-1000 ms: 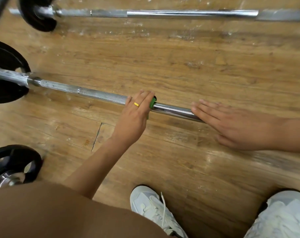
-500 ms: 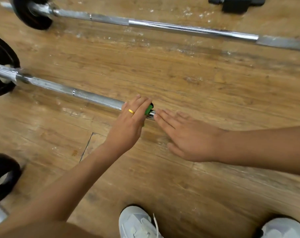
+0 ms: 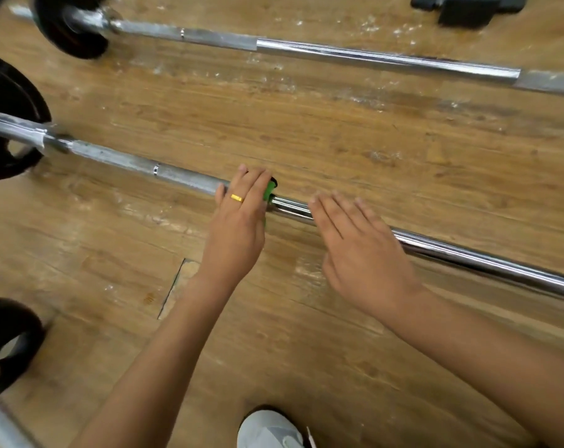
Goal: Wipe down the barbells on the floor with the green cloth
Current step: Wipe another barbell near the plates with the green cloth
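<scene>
White shoe (image 3: 271,428) at the bottom edge, toe only, rest cut off. Lower left, a black weight plate (image 3: 6,344), blurred and partly out of frame. Left hand (image 3: 238,227), gold ring (image 3: 237,198) on one finger, curls over the near barbell (image 3: 183,177) and grasps the green cloth (image 3: 269,190). The cloth is mostly hidden under the fingers, with only a bright sliver showing against the bar. Right hand (image 3: 361,253) just beside it, fingers straight, laid flat over the smooth chrome stretch, gripping nothing. Left of the cloth the shaft turns dull grey and knurled. Wooden floor (image 3: 339,134) worn, flecked with pale scuffs. Far barbell (image 3: 339,54) beyond, right end cropped. Dark object (image 3: 468,8) at the top edge, unidentifiable.
</scene>
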{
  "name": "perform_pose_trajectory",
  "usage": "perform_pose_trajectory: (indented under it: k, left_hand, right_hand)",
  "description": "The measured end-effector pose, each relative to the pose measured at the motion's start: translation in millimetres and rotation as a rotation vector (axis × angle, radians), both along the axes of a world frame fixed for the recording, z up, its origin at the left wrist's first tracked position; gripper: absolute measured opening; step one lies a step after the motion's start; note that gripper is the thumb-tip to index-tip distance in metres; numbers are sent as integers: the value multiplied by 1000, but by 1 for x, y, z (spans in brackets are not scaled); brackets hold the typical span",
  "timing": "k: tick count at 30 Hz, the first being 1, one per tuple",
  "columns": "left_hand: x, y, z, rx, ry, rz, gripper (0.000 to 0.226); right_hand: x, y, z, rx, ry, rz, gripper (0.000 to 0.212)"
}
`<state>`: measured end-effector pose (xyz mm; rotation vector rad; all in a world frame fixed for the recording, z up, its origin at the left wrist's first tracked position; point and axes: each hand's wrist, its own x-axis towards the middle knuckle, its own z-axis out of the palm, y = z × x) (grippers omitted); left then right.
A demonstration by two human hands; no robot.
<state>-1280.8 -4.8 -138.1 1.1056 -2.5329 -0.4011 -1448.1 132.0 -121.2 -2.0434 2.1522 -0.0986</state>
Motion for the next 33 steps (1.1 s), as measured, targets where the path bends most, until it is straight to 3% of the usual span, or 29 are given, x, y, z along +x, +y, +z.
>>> perform_pose_trajectory:
  k: [3,7,11,16,19,22,28,33]
  left_hand:
    - [-12,12,-4,21,59,-32,43]
    - [-1,-7,1,-69,-73,-189,51]
    - [-3,-16,13,22,-29,-15,46]
    - [-42,18,6,53,-14,-202,49]
    - [-33,-1,6,-16,-31,-44,50]
    - [-17,-17,8,50,13,134,51]
    - [-14,-15,6,60,-4,-65,52]
    - [-18,-11,11,109,39,97,52]
  right_hand:
    - [5,-7,0,-48,-17,-83,77]
    - [0,-11,-3,-73,-19,-95,77]
    - [-5,-17,-1,-79,-59,-89,75]
    - [-7,-21,-2,-81,-48,-121,76]
    - [-10,-23,-3,-89,-47,-113,76]
    - [-10,-23,-5,-109,-44,-122,74]
    - [-12,-22,-7,-128,-33,-122,75]
    - [-11,-23,-12,-167,-41,-114,69]
